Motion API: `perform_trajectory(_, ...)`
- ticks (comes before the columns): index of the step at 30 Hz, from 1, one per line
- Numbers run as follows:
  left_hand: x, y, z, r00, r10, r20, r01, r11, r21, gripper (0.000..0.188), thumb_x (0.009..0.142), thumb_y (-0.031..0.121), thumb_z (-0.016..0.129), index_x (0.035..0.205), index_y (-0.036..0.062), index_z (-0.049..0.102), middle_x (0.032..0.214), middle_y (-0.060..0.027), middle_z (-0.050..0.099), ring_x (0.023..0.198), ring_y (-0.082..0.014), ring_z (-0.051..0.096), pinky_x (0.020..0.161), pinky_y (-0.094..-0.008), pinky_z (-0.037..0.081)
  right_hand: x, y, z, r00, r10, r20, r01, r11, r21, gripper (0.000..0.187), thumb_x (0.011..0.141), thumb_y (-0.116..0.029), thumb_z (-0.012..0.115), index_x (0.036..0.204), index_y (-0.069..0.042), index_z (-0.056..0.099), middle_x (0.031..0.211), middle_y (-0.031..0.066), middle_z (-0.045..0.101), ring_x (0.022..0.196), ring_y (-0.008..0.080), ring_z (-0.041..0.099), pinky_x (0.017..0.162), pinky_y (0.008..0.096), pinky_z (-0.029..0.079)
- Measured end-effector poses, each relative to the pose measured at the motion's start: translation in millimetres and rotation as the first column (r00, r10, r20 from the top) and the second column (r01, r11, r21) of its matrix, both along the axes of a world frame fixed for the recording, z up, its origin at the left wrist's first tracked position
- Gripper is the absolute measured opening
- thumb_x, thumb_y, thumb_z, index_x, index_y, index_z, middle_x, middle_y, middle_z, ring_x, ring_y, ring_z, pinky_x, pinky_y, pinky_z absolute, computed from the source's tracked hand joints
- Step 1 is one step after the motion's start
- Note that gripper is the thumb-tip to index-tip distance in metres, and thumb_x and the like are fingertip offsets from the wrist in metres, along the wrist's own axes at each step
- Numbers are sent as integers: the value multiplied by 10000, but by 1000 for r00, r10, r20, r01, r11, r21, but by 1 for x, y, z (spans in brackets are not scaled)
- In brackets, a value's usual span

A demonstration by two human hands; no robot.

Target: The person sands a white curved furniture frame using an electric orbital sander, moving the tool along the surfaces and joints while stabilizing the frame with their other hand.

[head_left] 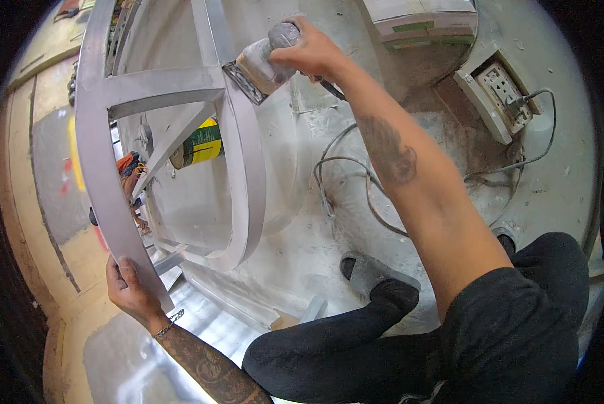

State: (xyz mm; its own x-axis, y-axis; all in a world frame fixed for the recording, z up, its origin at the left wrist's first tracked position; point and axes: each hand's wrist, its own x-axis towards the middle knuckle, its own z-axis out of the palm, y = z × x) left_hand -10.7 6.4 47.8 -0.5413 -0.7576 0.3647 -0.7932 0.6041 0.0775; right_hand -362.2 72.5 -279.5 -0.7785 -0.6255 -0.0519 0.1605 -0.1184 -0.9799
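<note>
Evidently, the person's right hand point(312, 52) has its fingers clamped around the rounded, dust-covered grip of a power sander point(258, 64), up near the top of the view. The sander's flat pad meets the outer side of a pale grey frame point(246, 168), close to where a crossbar joins the curved rail; whether it presses there or just skims cannot be told. Down at the lower left, the left hand point(137, 293) has its fingers closed around the bottom end of the frame's long left rail, with a bracelet point(168, 324) at the wrist. Through the frame's opening shows a green and yellow can point(204, 143), lying tilted. A grey cable point(345, 159) loops over the dusty floor point(292, 262), near a socket box point(497, 91) with a plug in it. A grey sandal point(376, 275) is on one foot.
</note>
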Motion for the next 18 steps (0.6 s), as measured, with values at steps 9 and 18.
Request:
perform_trajectory(9,2,-1,1,1000,15,8,-14,999,-33,536,964,444,585,1162,-48,655,928,-47,649,817,-136,558,753,-277,458,-4,8,-2,994,105,-13,-105,994,6,801,633,-322,786,1344,-73,512,996,153,662,626,186,610,401,320,453)
perform_trajectory(18,-2,1,-3,999,-35,8,36,997,-66,500,1000,426,534,1102,-51,645,890,-39,616,805,-145,536,741,-285,451,-1,7,-7,995,94,-15,-94,995,32,847,591,-378,791,1341,-94,518,948,168,689,556,230,620,443,361,510)
